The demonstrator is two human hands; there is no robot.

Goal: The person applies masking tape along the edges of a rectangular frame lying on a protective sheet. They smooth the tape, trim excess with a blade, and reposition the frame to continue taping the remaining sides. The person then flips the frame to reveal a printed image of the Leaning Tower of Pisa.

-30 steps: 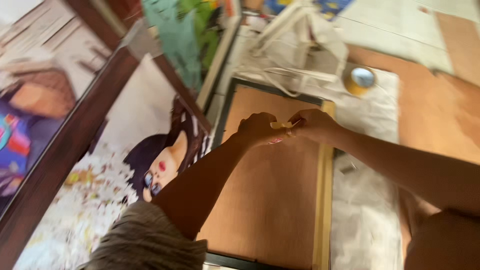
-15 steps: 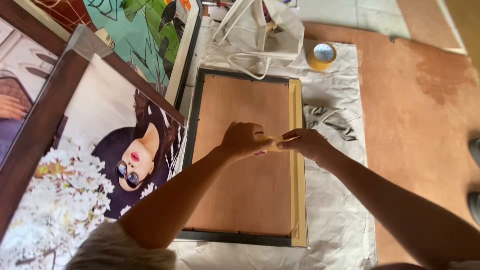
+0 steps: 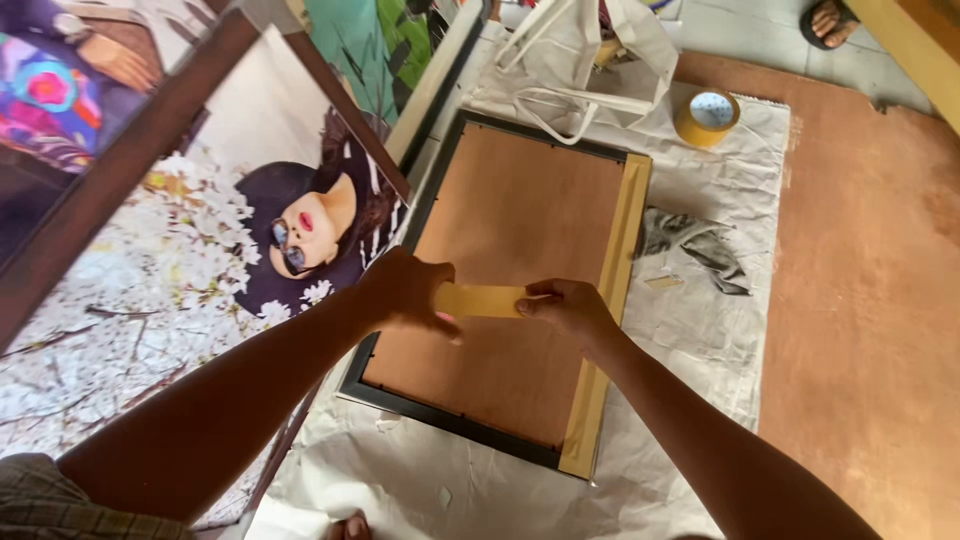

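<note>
In the middle of the frame your left hand [image 3: 405, 292] and your right hand [image 3: 568, 308] hold a short strip of tan tape [image 3: 482, 300] between them, the fingers of each pinched on one end. The strip is stretched above the brown backing board [image 3: 510, 215] of a black picture frame [image 3: 440, 412], which lies on white paper [image 3: 700, 190]. A tape roll [image 3: 707, 118] lies at the upper right, near a white bag [image 3: 590, 60].
</note>
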